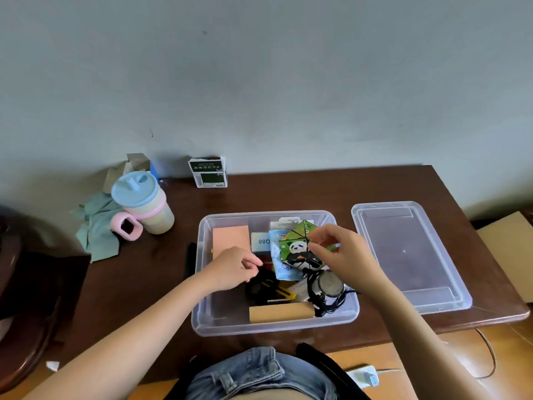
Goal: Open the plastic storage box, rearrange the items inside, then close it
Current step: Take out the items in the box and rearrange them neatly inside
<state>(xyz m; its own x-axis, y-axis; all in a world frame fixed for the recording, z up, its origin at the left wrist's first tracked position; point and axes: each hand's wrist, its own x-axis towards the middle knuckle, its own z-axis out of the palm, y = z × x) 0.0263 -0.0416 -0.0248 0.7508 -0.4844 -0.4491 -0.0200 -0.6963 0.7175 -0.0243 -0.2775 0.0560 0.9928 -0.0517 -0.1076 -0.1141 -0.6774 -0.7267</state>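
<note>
Both forearms are reaching into the open box [202,319] on the desk [161,272]; lid [409,255] is lying beside it. Right hand [343,249] is pinching the panda cube [297,249]; left hand [233,267], fingers curled, is pinching something dark. Rearranging is underway; next, the cube likely needs a free spot.

Soft, even daylight, faint shadows, wide-angle bowing at the edges.

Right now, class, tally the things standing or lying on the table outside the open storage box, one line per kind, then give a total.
Clear lid: 1
Lidded cup with pink handle: 1
Green cloth: 1
Green-and-white carton: 1
Total: 4
</note>
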